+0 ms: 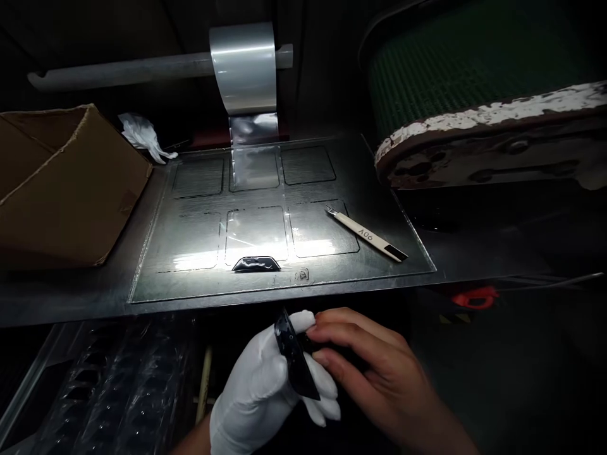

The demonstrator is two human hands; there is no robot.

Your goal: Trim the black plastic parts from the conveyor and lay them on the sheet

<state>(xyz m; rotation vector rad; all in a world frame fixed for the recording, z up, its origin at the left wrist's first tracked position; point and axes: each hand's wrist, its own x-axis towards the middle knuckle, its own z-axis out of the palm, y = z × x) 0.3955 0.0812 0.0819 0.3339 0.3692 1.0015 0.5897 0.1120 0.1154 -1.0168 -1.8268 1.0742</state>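
My left hand (258,379), in a white glove, is closed around a glossy black trapezoid-shaped piece (294,360), which stands tilted between thumb and fingers just below the table's front edge. Bare, my right hand (374,363) meets the gloved fingertips behind that piece. Its thumb and fingers are pinched together; what lies between them is dark and cannot be made out. On the clear sheet (190,287) above my hands lies a second black trapezoid piece (257,263). To its right rests a craft knife (365,234) with a pale handle marked A06.
A roll of clear film (244,66) hangs on a white rod (137,72), its end reaching the sheet. At left stands an open cardboard box (71,189), beside crumpled white cloth (145,134). A green conveyor belt (455,69) fills the upper right. Clear trays (114,385) sit lower left.
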